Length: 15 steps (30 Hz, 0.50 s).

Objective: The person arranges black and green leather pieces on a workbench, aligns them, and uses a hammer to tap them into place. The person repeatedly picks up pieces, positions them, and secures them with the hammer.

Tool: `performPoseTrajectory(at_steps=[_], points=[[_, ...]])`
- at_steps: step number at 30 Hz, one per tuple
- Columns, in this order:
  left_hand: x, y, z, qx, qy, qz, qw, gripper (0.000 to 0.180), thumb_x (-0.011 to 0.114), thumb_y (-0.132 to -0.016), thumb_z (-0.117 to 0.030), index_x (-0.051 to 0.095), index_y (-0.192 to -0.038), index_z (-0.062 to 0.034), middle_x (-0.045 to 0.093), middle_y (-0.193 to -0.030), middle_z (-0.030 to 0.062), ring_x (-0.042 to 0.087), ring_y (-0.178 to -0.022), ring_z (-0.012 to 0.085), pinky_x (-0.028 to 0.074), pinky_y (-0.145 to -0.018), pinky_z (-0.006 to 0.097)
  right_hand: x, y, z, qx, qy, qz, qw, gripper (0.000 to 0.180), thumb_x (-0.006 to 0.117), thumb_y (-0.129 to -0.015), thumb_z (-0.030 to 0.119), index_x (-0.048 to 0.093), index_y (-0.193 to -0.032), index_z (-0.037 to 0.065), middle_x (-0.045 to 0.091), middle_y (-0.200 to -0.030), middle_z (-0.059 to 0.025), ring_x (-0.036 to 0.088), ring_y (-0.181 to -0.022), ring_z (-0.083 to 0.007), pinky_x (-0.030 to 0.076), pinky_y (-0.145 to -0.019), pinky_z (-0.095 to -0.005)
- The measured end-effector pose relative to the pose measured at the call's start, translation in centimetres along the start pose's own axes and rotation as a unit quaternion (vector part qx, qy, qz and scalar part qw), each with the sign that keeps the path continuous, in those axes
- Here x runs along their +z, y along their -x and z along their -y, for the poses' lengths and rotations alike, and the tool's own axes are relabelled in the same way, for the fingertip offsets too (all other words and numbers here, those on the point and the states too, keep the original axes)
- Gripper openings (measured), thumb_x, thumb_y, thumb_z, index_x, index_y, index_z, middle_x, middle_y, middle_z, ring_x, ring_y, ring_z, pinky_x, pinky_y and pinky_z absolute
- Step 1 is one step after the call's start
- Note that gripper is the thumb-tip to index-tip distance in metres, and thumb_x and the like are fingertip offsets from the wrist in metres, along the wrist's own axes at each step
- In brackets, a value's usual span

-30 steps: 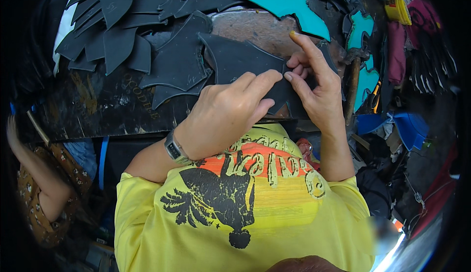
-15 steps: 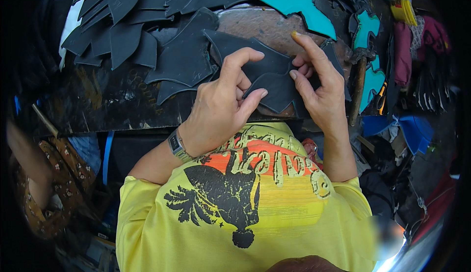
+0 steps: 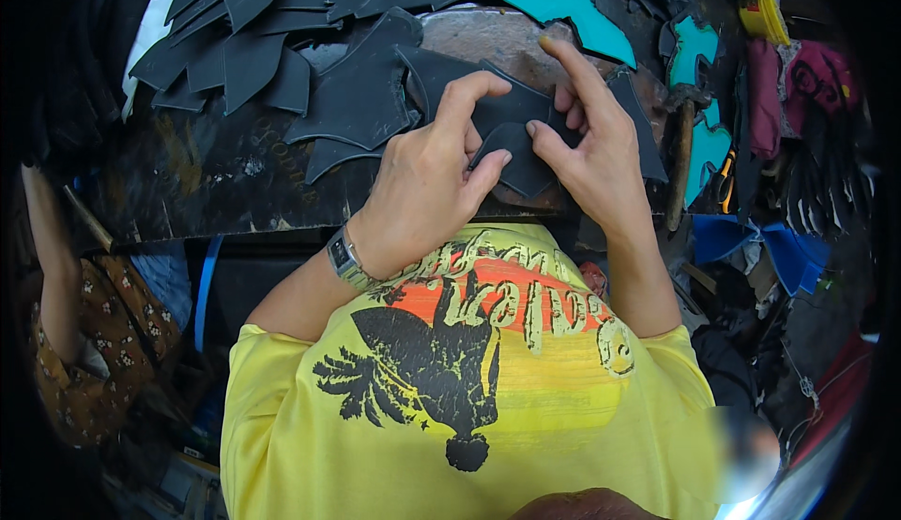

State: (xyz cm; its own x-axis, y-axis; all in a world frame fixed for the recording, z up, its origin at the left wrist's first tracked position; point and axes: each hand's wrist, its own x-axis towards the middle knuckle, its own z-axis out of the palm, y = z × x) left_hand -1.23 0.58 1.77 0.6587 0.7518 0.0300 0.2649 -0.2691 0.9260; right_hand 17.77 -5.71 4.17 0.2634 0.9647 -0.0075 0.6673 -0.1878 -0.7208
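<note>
Two dark flat cut pieces lie overlapped under my fingers at the near edge of the bench. The smaller black piece (image 3: 521,165) has a curved top edge and rests over the larger black piece (image 3: 521,102). My left hand (image 3: 436,163) grips their left side, its thumb on the smaller piece and its index finger bent over the larger one. My right hand (image 3: 593,140) pinches at the right side, thumb tip by the smaller piece's curved edge, index finger stretched up. The curled fingers hide part of the pieces.
Several black cut pieces (image 3: 352,84) are fanned across the bench (image 3: 216,182) at left and back. Turquoise-faced cut pieces (image 3: 563,13) lie behind and to the right. A hammer (image 3: 683,159) and an orange-handled tool (image 3: 725,182) lie at right. Another person's arm (image 3: 58,285) is at far left.
My right hand has shifted left, closer to my left hand, its thumb now at the smaller piece's top edge. The smaller piece has turned slightly. The other person's arm has moved.
</note>
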Motion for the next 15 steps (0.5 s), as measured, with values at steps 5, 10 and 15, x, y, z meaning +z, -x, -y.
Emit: performPoseTrajectory(at_steps=[5,10,15], points=[[-0.4,-0.3,-0.1,-0.014,0.002,0.018,1.0,0.064,0.076,-0.087,-0.005,0.045,-0.142,-0.0089,0.061,-0.069,0.0084,0.068,-0.06,0.0288,0.053,-0.057,0.04,0.2,0.5,0.3,-0.039,-0.009,-0.019,0.999,0.086,0.075,-0.077,-0.006,0.046,-0.156,0.014,0.06,-0.1,-0.0045,0.053,-0.084,-0.0142,0.048,-0.081,-0.0275],[-1.0,-0.6,-0.1,-0.058,0.088,0.04,0.994,0.059,0.069,-0.093,-0.008,0.042,-0.145,-0.007,0.067,-0.071,0.0133,0.071,-0.065,0.0318,0.053,-0.058,0.043,0.7,3.0,0.2,-0.172,-0.023,0.041,0.984,0.082,0.078,-0.081,-0.001,0.043,-0.155,0.004,0.068,-0.122,-0.0134,0.066,-0.111,-0.0239,0.051,-0.098,-0.0368],[-1.5,-0.4,0.2,-0.02,0.062,0.04,0.997,0.054,0.064,-0.098,-0.009,0.044,-0.148,-0.009,0.068,-0.075,0.0132,0.07,-0.066,0.0293,0.054,-0.062,0.041,0.7,3.3,-0.3,-0.169,0.032,0.034,0.985,0.069,0.073,-0.087,-0.001,0.048,-0.151,0.004,0.069,-0.12,-0.0155,0.068,-0.11,-0.0262,0.05,-0.1,-0.0359]])
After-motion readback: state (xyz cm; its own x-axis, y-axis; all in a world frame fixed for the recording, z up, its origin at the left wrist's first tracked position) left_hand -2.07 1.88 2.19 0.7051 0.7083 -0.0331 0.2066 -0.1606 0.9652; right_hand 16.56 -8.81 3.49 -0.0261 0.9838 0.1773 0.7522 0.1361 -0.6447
